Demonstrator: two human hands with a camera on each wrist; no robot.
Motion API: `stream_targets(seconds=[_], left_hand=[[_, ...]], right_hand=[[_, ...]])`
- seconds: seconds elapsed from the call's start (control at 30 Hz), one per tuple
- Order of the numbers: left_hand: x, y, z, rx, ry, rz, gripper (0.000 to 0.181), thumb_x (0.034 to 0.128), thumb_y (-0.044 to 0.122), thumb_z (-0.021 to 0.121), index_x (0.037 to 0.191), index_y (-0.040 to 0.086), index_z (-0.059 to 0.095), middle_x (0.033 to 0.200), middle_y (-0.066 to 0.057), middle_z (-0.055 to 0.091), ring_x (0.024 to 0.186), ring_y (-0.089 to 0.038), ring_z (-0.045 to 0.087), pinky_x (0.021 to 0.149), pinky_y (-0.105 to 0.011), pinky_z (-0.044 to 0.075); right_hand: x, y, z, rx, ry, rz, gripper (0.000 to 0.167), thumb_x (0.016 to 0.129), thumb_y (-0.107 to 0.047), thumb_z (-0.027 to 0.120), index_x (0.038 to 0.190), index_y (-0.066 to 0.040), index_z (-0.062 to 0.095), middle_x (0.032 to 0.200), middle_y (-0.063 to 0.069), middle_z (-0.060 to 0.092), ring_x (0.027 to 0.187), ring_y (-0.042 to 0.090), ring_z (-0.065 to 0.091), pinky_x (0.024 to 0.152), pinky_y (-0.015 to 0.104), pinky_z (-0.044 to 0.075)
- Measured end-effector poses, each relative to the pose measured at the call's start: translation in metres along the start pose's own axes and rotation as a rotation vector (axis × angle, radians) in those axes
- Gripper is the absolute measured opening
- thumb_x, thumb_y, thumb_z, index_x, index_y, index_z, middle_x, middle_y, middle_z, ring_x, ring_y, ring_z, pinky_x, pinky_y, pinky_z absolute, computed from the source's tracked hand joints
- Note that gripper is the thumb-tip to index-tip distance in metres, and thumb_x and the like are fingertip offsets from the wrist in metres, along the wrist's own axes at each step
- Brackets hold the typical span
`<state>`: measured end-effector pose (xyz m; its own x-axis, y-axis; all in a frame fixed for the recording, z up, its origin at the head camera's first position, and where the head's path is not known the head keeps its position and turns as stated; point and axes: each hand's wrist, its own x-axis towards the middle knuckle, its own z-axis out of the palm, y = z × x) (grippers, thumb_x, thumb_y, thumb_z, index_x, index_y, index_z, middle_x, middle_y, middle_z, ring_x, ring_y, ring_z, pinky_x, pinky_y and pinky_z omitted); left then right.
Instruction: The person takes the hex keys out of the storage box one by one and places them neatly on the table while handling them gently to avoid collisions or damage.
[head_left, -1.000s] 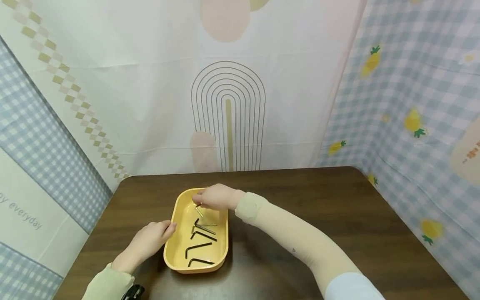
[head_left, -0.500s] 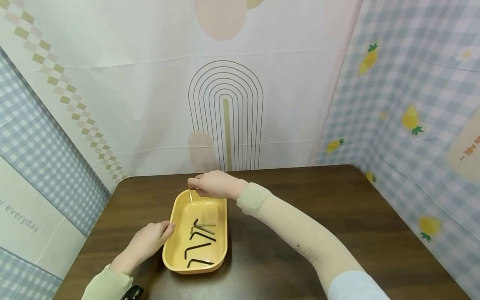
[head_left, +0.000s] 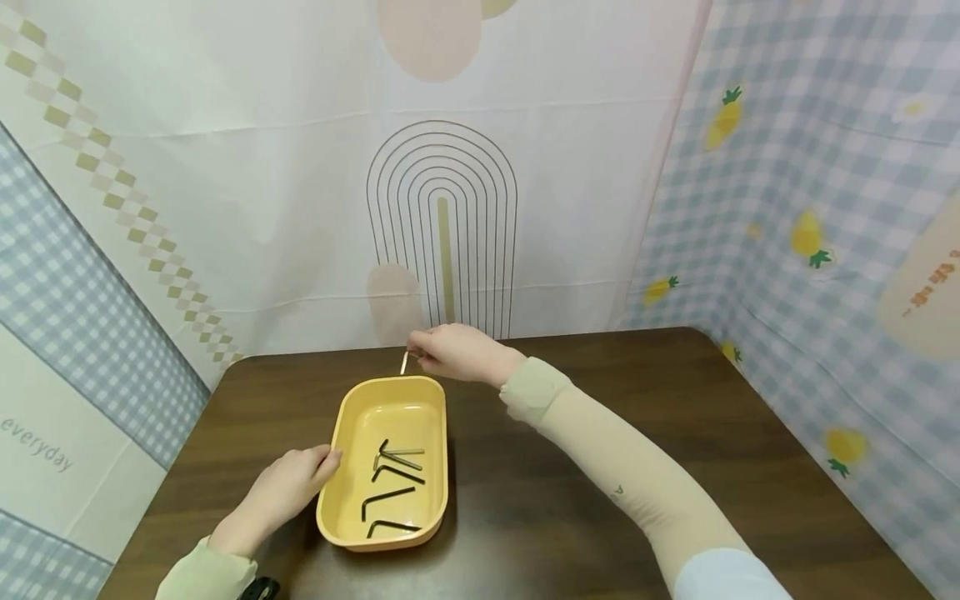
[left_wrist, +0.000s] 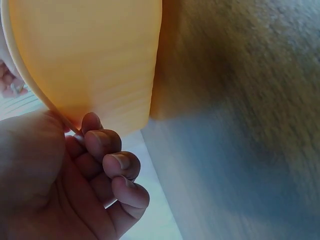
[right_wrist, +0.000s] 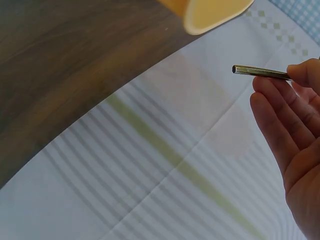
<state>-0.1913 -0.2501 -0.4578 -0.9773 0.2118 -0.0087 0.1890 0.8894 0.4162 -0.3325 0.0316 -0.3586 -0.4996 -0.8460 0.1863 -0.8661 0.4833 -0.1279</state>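
Observation:
A yellow tray [head_left: 441, 500] stands on the table, left of the middle. On its left rim my left hand [head_left: 288, 482] pinches the edge between thumb and fingers, as the left wrist view also shows. Just beyond the tray's far end, my right hand [head_left: 461, 352] holds a brass-coloured hex key [right_wrist: 260, 72] between thumb and fingers, raised above the table. One straight end of it sticks out; the rest is hidden by the hand. In the tray lie several other hex keys, black ones [head_left: 387, 495] towards the near end and metallic ones [head_left: 405, 452] around the middle.
The dark wooden table [head_left: 585, 467] stretches away to the right of the tray. A printed white cloth [head_left: 300, 208] hangs behind it, and blue checked cloth [head_left: 787, 275] hangs on the right side.
My right hand has lifted the brass-coloured hex key out of the tray's far end, up and away past the far rim. My left hand stays on the left rim.

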Motion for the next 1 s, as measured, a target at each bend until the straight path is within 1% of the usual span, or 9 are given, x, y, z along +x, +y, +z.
stream_targets(seconds=[0.03, 0.17, 0.3, 0.37, 0.5, 0.6, 0.67, 0.83, 1.0], left_hand=[[0.000, 0.000, 0.000, 0.000, -0.002, 0.004, 0.026, 0.1069, 0.029, 0.051, 0.094, 0.012, 0.067, 0.067, 0.004, 0.051, 0.067, -0.015, 0.050, 0.064, -0.038, 0.042], [0.001, -0.002, -0.001, 0.002, -0.003, 0.013, 0.028, 0.1070, 0.030, 0.051, 0.096, 0.011, 0.068, 0.069, 0.004, 0.053, 0.068, -0.015, 0.051, 0.064, -0.038, 0.043], [0.000, -0.003, -0.001, 0.007, -0.003, 0.006, 0.027, 0.1069, 0.029, 0.051, 0.092, 0.013, 0.066, 0.067, 0.004, 0.051, 0.066, -0.015, 0.050, 0.064, -0.038, 0.043], [-0.001, -0.003, -0.001, 0.006, -0.006, 0.010, 0.028, 0.1073, 0.030, 0.050, 0.090, 0.014, 0.065, 0.065, 0.004, 0.049, 0.065, -0.015, 0.049, 0.063, -0.038, 0.042], [-0.001, -0.002, -0.001, 0.015, -0.005, 0.019, 0.029, 0.1075, 0.032, 0.049, 0.089, 0.015, 0.063, 0.066, 0.004, 0.048, 0.065, -0.015, 0.048, 0.062, -0.038, 0.042], [0.000, -0.001, 0.000, 0.026, -0.001, 0.022, 0.028, 0.1074, 0.031, 0.049, 0.089, 0.015, 0.064, 0.067, 0.004, 0.050, 0.066, -0.015, 0.049, 0.062, -0.038, 0.042], [0.001, 0.000, 0.000, 0.029, -0.003, 0.024, 0.028, 0.1075, 0.031, 0.049, 0.090, 0.015, 0.063, 0.066, 0.004, 0.050, 0.065, -0.015, 0.049, 0.062, -0.038, 0.042], [0.001, 0.000, 0.000, 0.020, -0.029, 0.015, 0.029, 0.1078, 0.031, 0.048, 0.092, 0.014, 0.065, 0.068, 0.004, 0.051, 0.066, -0.016, 0.049, 0.062, -0.039, 0.042], [0.000, -0.001, -0.001, 0.020, -0.029, 0.009, 0.029, 0.1073, 0.030, 0.049, 0.102, 0.009, 0.069, 0.076, 0.002, 0.059, 0.070, -0.016, 0.052, 0.064, -0.041, 0.044]], right_hand=[[-0.004, 0.004, -0.001, 0.007, 0.007, 0.013, 0.011, 0.099, -0.008, 0.059, 0.110, -0.009, 0.063, 0.092, 0.001, 0.070, 0.071, 0.012, 0.059, 0.070, 0.028, 0.051], [-0.021, 0.018, -0.003, 0.041, 0.039, 0.081, 0.012, 0.097, -0.010, 0.063, 0.109, -0.007, 0.065, 0.087, 0.000, 0.068, 0.069, 0.008, 0.056, 0.067, 0.026, 0.050], [-0.044, 0.031, -0.006, 0.086, 0.078, 0.176, 0.014, 0.096, -0.010, 0.064, 0.109, -0.006, 0.066, 0.084, 0.000, 0.066, 0.067, 0.009, 0.055, 0.063, 0.026, 0.049], [-0.058, 0.037, -0.009, 0.096, 0.100, 0.233, 0.015, 0.095, -0.009, 0.064, 0.109, -0.005, 0.066, 0.084, 0.000, 0.067, 0.066, 0.010, 0.056, 0.063, 0.027, 0.049], [-0.088, 0.048, -0.015, 0.095, 0.165, 0.324, 0.017, 0.093, -0.008, 0.064, 0.110, -0.004, 0.067, 0.090, 0.004, 0.071, 0.073, 0.013, 0.064, 0.067, 0.031, 0.053], [-0.115, 0.054, -0.022, 0.092, 0.221, 0.386, 0.019, 0.092, -0.007, 0.064, 0.109, -0.003, 0.067, 0.094, 0.008, 0.073, 0.079, 0.018, 0.068, 0.071, 0.036, 0.055], [-0.134, 0.058, -0.026, 0.084, 0.251, 0.440, 0.019, 0.092, -0.008, 0.065, 0.110, -0.003, 0.066, 0.094, 0.009, 0.073, 0.079, 0.020, 0.069, 0.070, 0.037, 0.055], [-0.177, 0.065, -0.033, 0.063, 0.266, 0.572, 0.024, 0.096, -0.012, 0.064, 0.118, -0.002, 0.063, 0.089, 0.008, 0.071, 0.067, 0.015, 0.063, 0.062, 0.036, 0.052], [-0.209, 0.067, -0.035, 0.072, 0.267, 0.646, 0.024, 0.099, -0.014, 0.062, 0.119, -0.001, 0.060, 0.089, 0.008, 0.070, 0.057, 0.010, 0.059, 0.061, 0.037, 0.052]])
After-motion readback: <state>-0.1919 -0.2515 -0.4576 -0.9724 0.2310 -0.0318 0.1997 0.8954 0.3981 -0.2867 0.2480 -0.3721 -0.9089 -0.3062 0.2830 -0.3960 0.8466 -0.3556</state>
